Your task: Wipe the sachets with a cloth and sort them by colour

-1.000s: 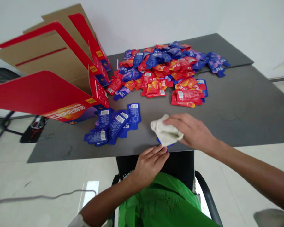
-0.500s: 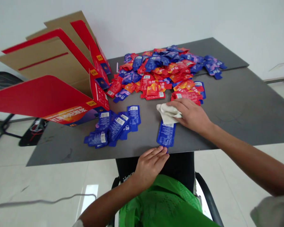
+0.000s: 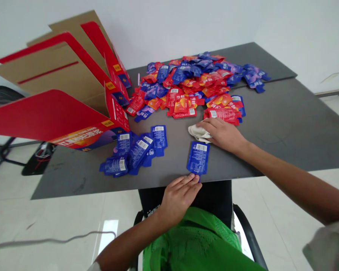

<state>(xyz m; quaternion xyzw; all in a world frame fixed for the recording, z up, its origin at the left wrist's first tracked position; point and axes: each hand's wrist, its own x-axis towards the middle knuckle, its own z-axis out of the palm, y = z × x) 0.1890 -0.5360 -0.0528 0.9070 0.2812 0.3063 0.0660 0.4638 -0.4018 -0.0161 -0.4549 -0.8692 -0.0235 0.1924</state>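
Note:
My left hand (image 3: 179, 197) lies flat at the table's near edge, its fingertips touching the lower tip of a blue foil sachet (image 3: 198, 158). That sachet lies alone, back side up, with its barcode showing. My right hand (image 3: 223, 135) rests further up the table, pressing a crumpled off-white cloth (image 3: 199, 133) under its fingers. A pile of red sachets (image 3: 222, 115) lies just beyond that hand. A smaller group of blue sachets (image 3: 135, 152) lies to the left of the lone one.
A large mixed heap of red, orange and blue sachets (image 3: 183, 84) covers the far part of the dark grey table (image 3: 285, 128). Opened red-and-cardboard cartons (image 3: 53, 113) lean over the left side. A green mesh garment and a black chair sit below the near edge.
My right hand has drawn the cloth back toward the red sachets, and the blue sachet lies fully uncovered. My left hand has stayed in place.

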